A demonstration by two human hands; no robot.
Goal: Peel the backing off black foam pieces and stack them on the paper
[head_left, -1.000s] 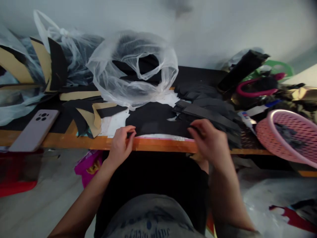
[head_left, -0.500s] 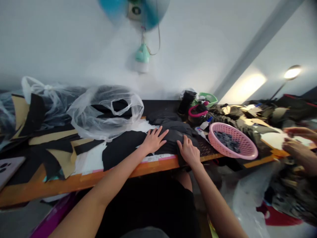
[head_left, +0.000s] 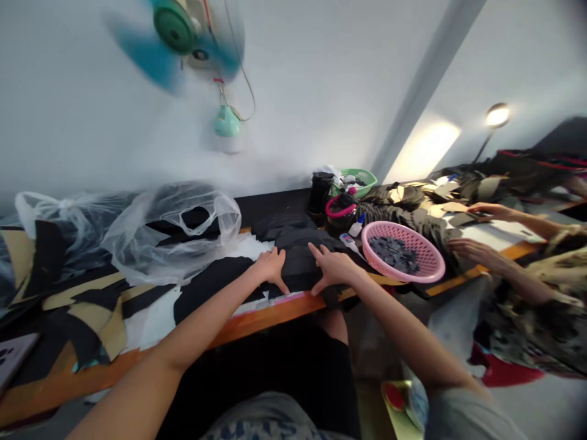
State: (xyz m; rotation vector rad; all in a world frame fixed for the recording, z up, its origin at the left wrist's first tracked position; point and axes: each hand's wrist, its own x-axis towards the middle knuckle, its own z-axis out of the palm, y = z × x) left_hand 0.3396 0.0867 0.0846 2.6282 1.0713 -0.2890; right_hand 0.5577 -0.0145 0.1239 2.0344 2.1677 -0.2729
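Black cut sheets (head_left: 300,247) lie overlapped in a fanned pile along the front of the workbench. At the pile's left side rests my left hand (head_left: 271,269), its thumb spread toward me and its fingers partly hidden by the back of the hand. On the right side my right hand (head_left: 333,267) touches the same sheets, with thumb and fingers apart. Neither hand grips anything. Left of them lies a rounded black piece (head_left: 208,287), partly over white paper (head_left: 153,315).
A pink basket (head_left: 433,269) of small dark pieces stands to the right, beside a glue bottle (head_left: 349,241). A clear plastic bag (head_left: 137,256) and tan-backed scraps (head_left: 94,318) lie left. A co-worker's hands (head_left: 477,250) work farther right. A fan (head_left: 174,36) hangs above.
My right hand has turned inward, its thumb now spread toward my left hand. My left hand has drawn to the pile's left side. The view has swung right, and the co-worker's arms show more.
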